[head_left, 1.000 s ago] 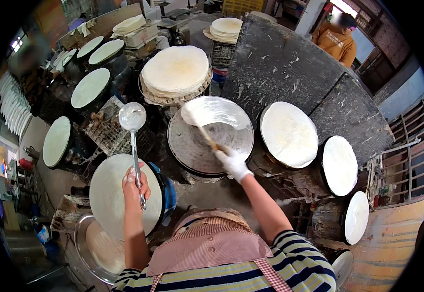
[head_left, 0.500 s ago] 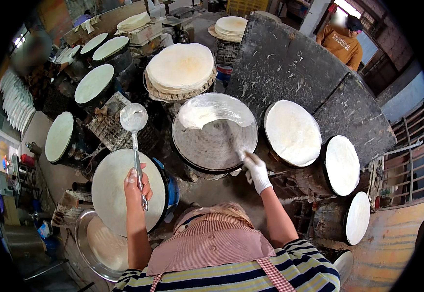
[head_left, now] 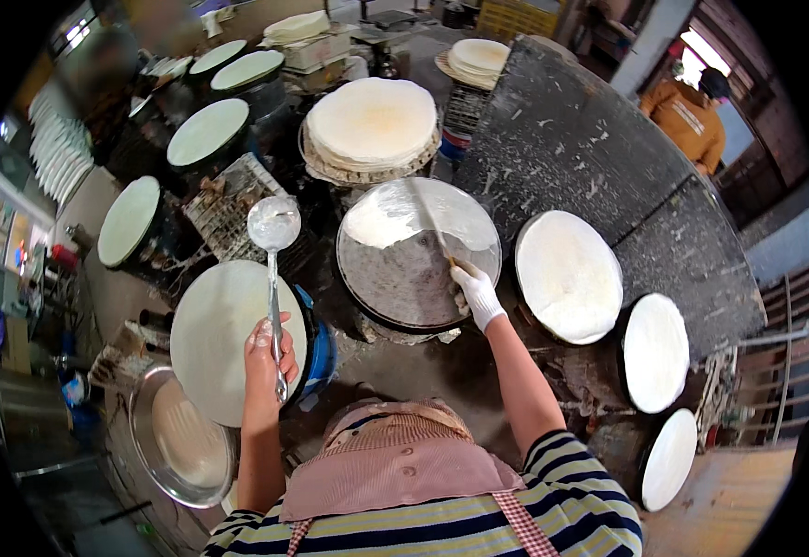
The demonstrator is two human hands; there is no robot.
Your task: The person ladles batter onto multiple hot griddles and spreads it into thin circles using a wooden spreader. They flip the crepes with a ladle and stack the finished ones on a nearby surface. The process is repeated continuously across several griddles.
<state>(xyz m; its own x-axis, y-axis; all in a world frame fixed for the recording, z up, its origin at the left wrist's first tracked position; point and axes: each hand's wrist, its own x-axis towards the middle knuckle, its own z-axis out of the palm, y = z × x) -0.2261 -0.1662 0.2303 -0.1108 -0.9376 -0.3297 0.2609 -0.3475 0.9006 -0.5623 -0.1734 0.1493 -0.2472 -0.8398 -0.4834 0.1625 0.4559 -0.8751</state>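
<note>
My left hand [head_left: 271, 362] is closed round the handle of a metal ladle [head_left: 274, 225], its bowl up and smeared white. Below it lies a round white sheet [head_left: 214, 343] on a drum-like stove. In a white glove, my right hand [head_left: 477, 293] grips a thin spreader [head_left: 443, 245] by its short wooden-looking handle; its blade is blurred. The blade reaches across a round dark griddle [head_left: 404, 283] in front of me. White wet batter [head_left: 376, 215] coats the griddle's far part, while the near part is bare and grey.
A metal basin [head_left: 141, 432] of pale batter stands at lower left. Beyond the griddle rises a stack of round sheets [head_left: 372, 121]. More round pans with white sheets [head_left: 569, 277] curve along the right, before a dark panel [head_left: 599, 139]. A person in an orange top [head_left: 687, 125] is behind it.
My right hand and the spreader have swung from the griddle's near right edge up toward its far side. The batter's edge has changed shape. The ladle stays raised in my left hand.
</note>
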